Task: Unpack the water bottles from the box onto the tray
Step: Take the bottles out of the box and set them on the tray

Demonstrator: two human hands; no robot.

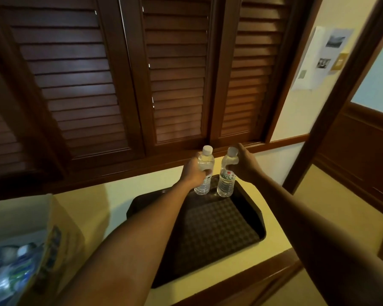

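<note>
Two clear water bottles with white caps stand upright, side by side, at the far end of a dark patterned tray [210,226]. My left hand [194,171] grips the left bottle [205,173] around its middle. My right hand [244,165] holds the right bottle [227,177] near its neck and shoulder. Both bottle bases look to be at or just above the tray floor. At the lower left, the cardboard box [53,235] is open, with several more bottles [7,268] in plastic wrap inside.
The tray lies on a cream counter [93,206] with a dark wooden front edge. Brown louvred shutters [119,85] rise close behind the counter. A wooden door frame [345,96] stands to the right, with papers [321,58] pinned on the wall.
</note>
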